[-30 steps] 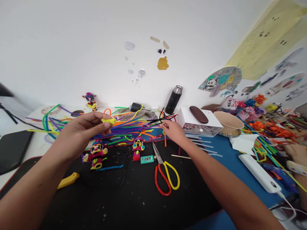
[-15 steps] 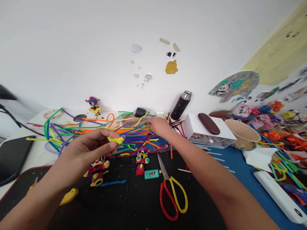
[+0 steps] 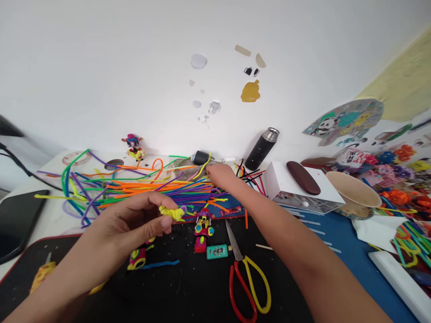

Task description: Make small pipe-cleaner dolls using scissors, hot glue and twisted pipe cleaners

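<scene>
My left hand (image 3: pixel 134 224) is raised over the black mat (image 3: pixel 188 287), its thumb and fingers pinched on a small yellow pipe-cleaner piece (image 3: pixel 172 212) with a purple tip. My right hand (image 3: pixel 220 172) reaches far forward and rests on the long pile of coloured pipe cleaners (image 3: pixel 151 188) near its right end; its fingers curl down into the strands, and I cannot see what they grip. Below my left hand lie two small pipe-cleaner figures (image 3: pixel 204 229) (image 3: pixel 138 258).
Red-and-yellow scissors (image 3: pixel 247 280) lie on the mat by my right forearm, next to a small teal block (image 3: pixel 217 251). Behind stand a black flask (image 3: pixel 261 143), a white box (image 3: pixel 299 190) with a brown case, and a paper bowl (image 3: pixel 353 193). A yellow tool (image 3: pixel 42 273) lies left.
My right hand has moved left along the pipe-cleaner pile, from the black strands toward the pile's middle. My left hand with the yellow piece has dropped a little. The view has shifted left.
</scene>
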Demonstrator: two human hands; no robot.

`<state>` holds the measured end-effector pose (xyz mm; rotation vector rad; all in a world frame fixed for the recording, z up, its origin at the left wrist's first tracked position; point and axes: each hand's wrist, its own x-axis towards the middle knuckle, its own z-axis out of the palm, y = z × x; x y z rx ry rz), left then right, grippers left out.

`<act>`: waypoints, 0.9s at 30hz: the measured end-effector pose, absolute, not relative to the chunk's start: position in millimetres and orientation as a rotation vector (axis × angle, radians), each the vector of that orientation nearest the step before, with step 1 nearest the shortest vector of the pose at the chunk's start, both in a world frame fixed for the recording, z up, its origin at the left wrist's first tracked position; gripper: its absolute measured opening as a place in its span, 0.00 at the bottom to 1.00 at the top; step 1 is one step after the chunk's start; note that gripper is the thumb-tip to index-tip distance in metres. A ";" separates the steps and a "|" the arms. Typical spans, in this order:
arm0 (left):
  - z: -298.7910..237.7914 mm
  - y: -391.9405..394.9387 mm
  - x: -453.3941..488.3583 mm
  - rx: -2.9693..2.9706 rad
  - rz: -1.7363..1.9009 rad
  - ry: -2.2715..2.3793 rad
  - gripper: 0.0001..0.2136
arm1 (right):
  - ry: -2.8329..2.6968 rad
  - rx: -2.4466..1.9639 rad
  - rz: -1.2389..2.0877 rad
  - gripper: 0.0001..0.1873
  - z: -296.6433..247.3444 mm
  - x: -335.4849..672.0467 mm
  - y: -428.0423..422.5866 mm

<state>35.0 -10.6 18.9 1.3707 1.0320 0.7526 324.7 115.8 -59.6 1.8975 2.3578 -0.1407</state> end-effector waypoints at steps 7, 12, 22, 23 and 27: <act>20.7 -11.5 37.2 1.414 0.733 1.031 0.16 | 2.423 1.895 -0.166 0.13 -54.8 329.7 106.6; 19.7 -12.1 37.8 1.413 0.758 1.000 0.13 | 2.435 1.858 -0.170 0.12 -50.4 324.3 101.4; 18.3 -10.4 37.1 1.398 0.746 1.001 0.14 | 2.427 1.881 -0.114 0.15 -51.9 323.2 109.7; 17.7 -10.6 36.9 1.393 0.747 1.004 0.14 | 2.423 1.880 -0.113 0.15 -52.8 323.0 110.1; 19.3 -11.8 38.9 1.401 0.743 1.024 0.14 | 2.421 1.860 -0.123 0.15 -58.0 319.9 109.1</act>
